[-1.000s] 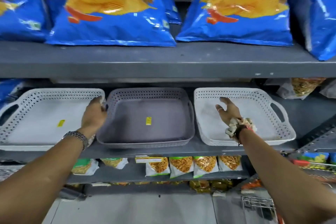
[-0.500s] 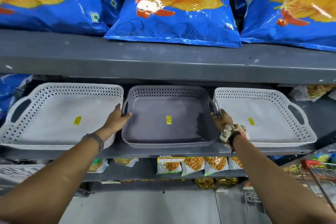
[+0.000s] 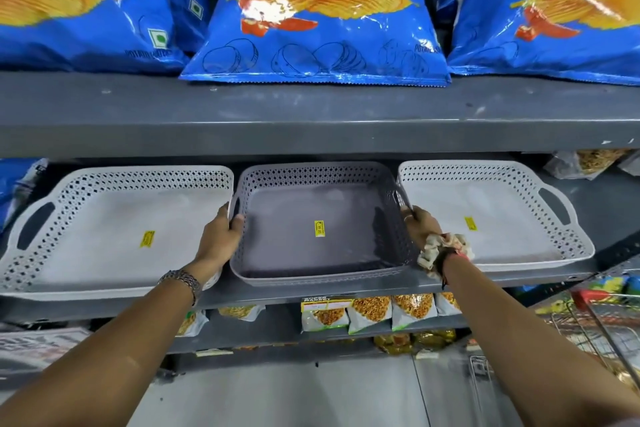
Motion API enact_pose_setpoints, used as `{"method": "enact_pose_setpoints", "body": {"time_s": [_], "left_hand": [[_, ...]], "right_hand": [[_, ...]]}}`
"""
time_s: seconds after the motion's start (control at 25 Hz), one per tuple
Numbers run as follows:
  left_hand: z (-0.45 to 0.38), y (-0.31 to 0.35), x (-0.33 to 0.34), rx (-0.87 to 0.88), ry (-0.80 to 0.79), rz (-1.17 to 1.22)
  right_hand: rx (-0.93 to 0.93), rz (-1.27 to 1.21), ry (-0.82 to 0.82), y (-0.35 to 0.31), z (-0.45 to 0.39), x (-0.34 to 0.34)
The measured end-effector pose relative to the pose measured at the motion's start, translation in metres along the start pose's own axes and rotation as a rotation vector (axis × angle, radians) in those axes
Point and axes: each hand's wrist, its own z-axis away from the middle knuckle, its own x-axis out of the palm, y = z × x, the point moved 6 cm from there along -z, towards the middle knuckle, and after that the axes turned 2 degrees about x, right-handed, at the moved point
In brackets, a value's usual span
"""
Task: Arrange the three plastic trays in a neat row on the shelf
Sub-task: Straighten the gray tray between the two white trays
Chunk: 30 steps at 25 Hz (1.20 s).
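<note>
Left forearm: bare, reaching up from the lower left, with a metal watch band (image 3: 181, 280) at the wrist.
Right forearm: bare, reaching up from the lower right, with a pale cloth scrunchie (image 3: 441, 250) and a dark thread at the wrist.
Left hand (image 3: 218, 239): its grip is closed on the left rim of the grey tray (image 3: 318, 218), thumb hooked over the rim into the tray, the other fingers on the outer wall.
Right hand (image 3: 417, 224): its grip is on the tray's right rim, a ring on one finger; the fingers curl over the edge, though how far they wrap the wall is hard to tell from this angle.
Grey tray: perforated walls, a yellow price sticker (image 3: 319, 228) midway between the two grips; it sits flat on the shelf (image 3: 311, 289), its front wall near the shelf's front edge.
Left white tray (image 3: 104, 236): just outside the left grip, its right wall touching or nearly touching the grey tray, cut-out handle on its far side, yellow sticker on its floor, front edge overhanging the shelf.
Right white tray (image 3: 502, 218): just outside the right grip, close against the grey tray, handle on its outer end, yellow sticker on its floor.
Below the grips: small snack packets (image 3: 370, 312) stand on a lower shelf.
Above the grips: the upper shelf (image 3: 311, 114) carries large blue potato chip bags (image 3: 318, 10) side by side.
</note>
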Motion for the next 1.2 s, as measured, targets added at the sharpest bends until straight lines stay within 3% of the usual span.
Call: {"method": "enact_pose_setpoints", "body": {"time_s": [0.68,1.2], "left_hand": [[-0.017,0.002,0.006,-0.004,0.05,-0.031],[0.006,0.001,0.005,-0.02,0.07,0.02]], "right_hand": [[-0.038,0.127,0.078,-0.005,-0.013,0.005],[0.022,0.115,-0.002,0.001,0.009,0.006]]}}
